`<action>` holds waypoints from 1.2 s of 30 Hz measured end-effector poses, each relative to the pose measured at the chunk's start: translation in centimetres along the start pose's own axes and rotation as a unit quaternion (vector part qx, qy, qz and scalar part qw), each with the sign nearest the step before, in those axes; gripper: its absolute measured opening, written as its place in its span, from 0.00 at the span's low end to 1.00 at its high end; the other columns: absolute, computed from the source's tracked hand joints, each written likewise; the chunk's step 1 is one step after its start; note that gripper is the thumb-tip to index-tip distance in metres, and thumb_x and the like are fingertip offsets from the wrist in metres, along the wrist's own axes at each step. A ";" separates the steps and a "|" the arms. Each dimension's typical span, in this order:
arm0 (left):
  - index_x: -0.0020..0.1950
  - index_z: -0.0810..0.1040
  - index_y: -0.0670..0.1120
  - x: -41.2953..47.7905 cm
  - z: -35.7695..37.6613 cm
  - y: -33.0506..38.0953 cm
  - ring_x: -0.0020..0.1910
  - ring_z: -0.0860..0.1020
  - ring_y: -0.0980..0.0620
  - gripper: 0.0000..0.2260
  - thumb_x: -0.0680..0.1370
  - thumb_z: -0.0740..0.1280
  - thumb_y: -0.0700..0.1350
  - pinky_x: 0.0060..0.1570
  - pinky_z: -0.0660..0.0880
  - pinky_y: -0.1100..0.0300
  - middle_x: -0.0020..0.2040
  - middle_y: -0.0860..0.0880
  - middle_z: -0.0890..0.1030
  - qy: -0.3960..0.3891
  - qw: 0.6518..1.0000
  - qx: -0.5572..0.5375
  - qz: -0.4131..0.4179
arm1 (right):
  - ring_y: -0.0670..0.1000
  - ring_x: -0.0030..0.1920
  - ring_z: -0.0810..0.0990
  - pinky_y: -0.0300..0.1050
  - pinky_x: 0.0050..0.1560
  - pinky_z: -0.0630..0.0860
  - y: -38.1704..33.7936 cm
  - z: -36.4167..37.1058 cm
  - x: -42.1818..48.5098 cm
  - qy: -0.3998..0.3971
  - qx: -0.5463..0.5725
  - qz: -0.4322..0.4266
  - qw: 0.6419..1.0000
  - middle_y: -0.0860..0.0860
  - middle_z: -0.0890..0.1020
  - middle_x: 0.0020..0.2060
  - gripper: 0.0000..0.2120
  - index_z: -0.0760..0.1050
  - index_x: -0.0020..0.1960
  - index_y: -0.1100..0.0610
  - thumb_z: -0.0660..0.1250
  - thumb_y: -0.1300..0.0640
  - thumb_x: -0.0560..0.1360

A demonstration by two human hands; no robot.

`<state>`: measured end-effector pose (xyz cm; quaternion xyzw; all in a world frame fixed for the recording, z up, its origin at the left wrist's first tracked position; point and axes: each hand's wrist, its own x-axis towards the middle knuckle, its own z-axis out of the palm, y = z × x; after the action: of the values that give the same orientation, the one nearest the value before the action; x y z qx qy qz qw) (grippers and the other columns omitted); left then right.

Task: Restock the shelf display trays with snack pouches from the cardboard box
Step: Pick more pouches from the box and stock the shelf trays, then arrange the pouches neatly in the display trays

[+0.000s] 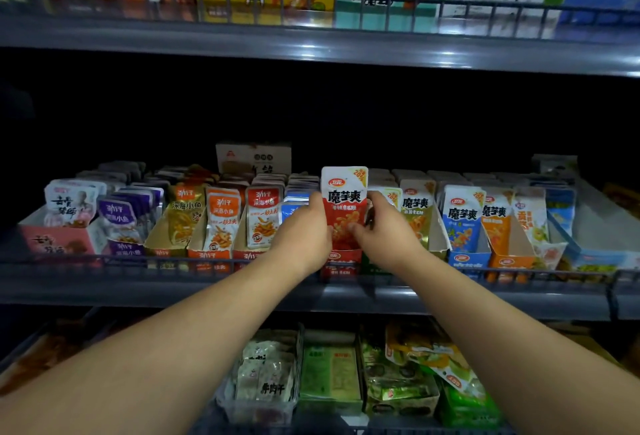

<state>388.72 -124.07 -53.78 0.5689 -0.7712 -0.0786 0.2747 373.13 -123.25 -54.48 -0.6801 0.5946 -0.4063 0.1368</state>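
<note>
A red and white snack pouch (343, 202) stands upright in the red display tray (341, 263) at the middle of the middle shelf. My left hand (304, 230) grips the pouch's left edge, and my right hand (384, 230) pinches its right edge with thumb and fingers. The pouch's lower part sits down inside the tray between my hands. More pouches behind it are hidden. The cardboard box is not in view.
Trays of orange pouches (221, 223) and purple pouches (124, 219) fill the shelf to the left, blue pouches (462, 219) and orange ones to the right. A wire rail (173, 263) runs along the shelf front. An upper shelf (311, 50) overhangs. Green packs (329, 372) lie on the lower shelf.
</note>
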 end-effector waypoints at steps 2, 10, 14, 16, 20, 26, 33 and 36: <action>0.74 0.61 0.42 0.0 0.1 0.1 0.58 0.80 0.42 0.23 0.82 0.66 0.44 0.54 0.80 0.47 0.62 0.41 0.78 -0.004 1.000 0.000 -0.003 | 0.52 0.54 0.81 0.48 0.50 0.81 -0.1 -0.2 0.1 -0.003 -0.001 -0.015 1.000 0.50 0.80 0.57 0.18 0.67 0.68 0.53 0.66 0.53 0.80; 0.70 0.67 0.44 0.3 1.1 -0.2 0.57 0.80 0.42 0.20 0.82 0.66 0.50 0.54 0.80 0.44 0.60 0.43 0.79 0.007 1.000 0.005 0.004 | 0.48 0.41 0.80 0.41 0.37 0.73 0.7 0.0 0.0 0.001 0.005 -0.009 1.000 0.48 0.79 0.46 0.27 0.57 0.78 0.51 0.62 0.50 0.82; 0.70 0.66 0.43 0.6 1.4 -0.5 0.57 0.80 0.42 0.22 0.81 0.68 0.50 0.54 0.80 0.45 0.61 0.43 0.78 0.009 1.000 -0.002 -0.008 | 0.46 0.35 0.75 0.41 0.32 0.69 1.1 0.5 0.4 0.018 -0.034 0.003 0.999 0.47 0.76 0.38 0.20 0.66 0.72 0.56 0.61 0.49 0.83; 0.70 0.66 0.43 0.7 1.6 -0.6 0.57 0.80 0.41 0.21 0.82 0.68 0.50 0.52 0.80 0.46 0.60 0.42 0.79 0.018 1.000 0.000 -0.013 | 0.48 0.33 0.74 0.44 0.31 0.68 1.1 0.8 0.7 0.030 -0.062 0.006 0.998 0.49 0.76 0.36 0.15 0.70 0.64 0.58 0.61 0.49 0.83; 0.67 0.68 0.44 0.6 2.2 -0.8 0.52 0.81 0.43 0.18 0.82 0.67 0.51 0.50 0.81 0.46 0.54 0.44 0.80 0.059 0.997 -0.032 -0.039 | 0.50 0.32 0.75 0.45 0.30 0.66 1.1 1.6 1.1 0.055 -0.079 0.011 0.995 0.50 0.75 0.33 0.17 0.67 0.67 0.57 0.61 0.49 0.83; 0.63 0.73 0.45 0.2 2.7 -0.8 0.55 0.80 0.44 0.13 0.84 0.63 0.52 0.51 0.79 0.47 0.57 0.45 0.80 0.097 0.994 -0.038 -0.021 | 0.54 0.36 0.76 0.46 0.31 0.66 1.4 2.3 1.5 0.056 -0.082 0.028 0.995 0.54 0.78 0.39 0.12 0.68 0.63 0.58 0.58 0.51 0.84; 0.61 0.75 0.46 0.4 2.7 -0.8 0.53 0.81 0.46 0.13 0.85 0.61 0.54 0.50 0.81 0.47 0.56 0.46 0.82 0.108 0.994 -0.026 -0.021 | 0.52 0.37 0.78 0.47 0.32 0.70 1.3 2.0 1.6 0.029 -0.081 0.037 0.996 0.53 0.77 0.41 0.10 0.67 0.61 0.58 0.56 0.53 0.85; 0.63 0.76 0.47 0.5 2.9 -1.0 0.53 0.81 0.47 0.14 0.85 0.60 0.54 0.49 0.81 0.48 0.56 0.46 0.82 0.099 0.995 0.000 -0.014 | 0.54 0.43 0.78 0.47 0.36 0.70 1.5 2.0 1.8 0.027 -0.099 0.024 0.994 0.55 0.78 0.45 0.12 0.68 0.61 0.59 0.57 0.52 0.84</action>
<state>388.00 -125.40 -56.50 0.5847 -0.7322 -0.0256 0.3485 373.48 -125.86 -56.05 -0.6643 0.6517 -0.3606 0.0625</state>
